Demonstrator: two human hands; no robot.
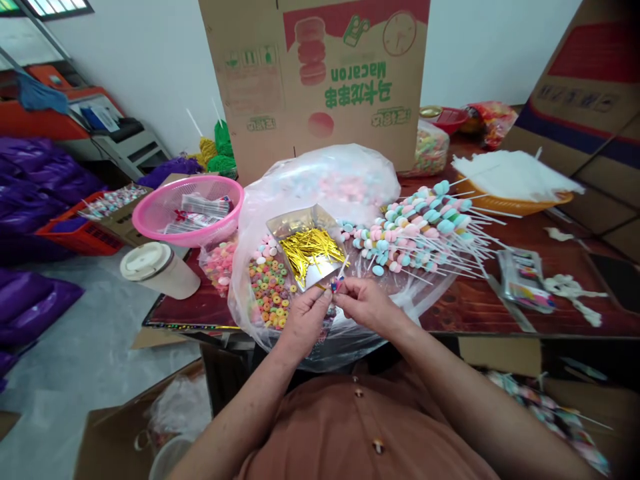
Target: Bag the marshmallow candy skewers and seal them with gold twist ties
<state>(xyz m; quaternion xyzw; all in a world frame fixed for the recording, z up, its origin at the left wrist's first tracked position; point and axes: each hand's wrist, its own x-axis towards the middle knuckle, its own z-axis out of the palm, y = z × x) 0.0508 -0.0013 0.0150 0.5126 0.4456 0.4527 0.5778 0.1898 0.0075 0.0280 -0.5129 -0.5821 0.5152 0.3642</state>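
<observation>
Item between the fingers too small to identify. Macaron box cropped at top, purple bags at left

A small printed wrapper, blue and red where it bunches, is pinched between the left hand and the right hand. A thin white stick rises from it, tilted slightly to the right. A narrow gold tie shows at the left fingertips; whether it circles the wrapper is too small to tell.
</observation>
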